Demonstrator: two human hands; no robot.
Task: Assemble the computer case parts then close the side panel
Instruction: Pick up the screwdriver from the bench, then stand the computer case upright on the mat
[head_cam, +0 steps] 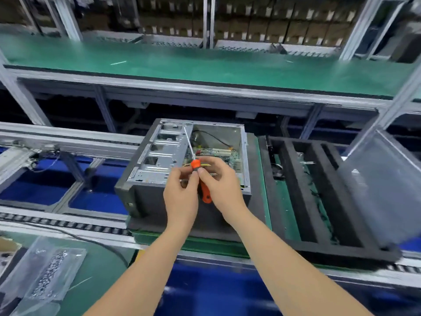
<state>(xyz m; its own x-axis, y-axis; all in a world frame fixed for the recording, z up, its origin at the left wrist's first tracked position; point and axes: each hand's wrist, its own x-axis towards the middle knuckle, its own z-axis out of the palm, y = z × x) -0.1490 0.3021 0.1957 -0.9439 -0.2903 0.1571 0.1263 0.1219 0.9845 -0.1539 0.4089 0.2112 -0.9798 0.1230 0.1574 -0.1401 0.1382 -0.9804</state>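
Grey metal computer case (157, 156) is lying open, side panel not yet fitted. Right hand (224, 188) is gripping orange-handled screwdriver (195, 164); left hand (181, 199) is pinching its collar. Fastening seemingly underway; closing remaining.

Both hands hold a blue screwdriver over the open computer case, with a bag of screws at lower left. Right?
Not quite: the head view shows the screwdriver is orange, not blue. The left hand and right hand do hold it over the open computer case, with the bag of screws at lower left.
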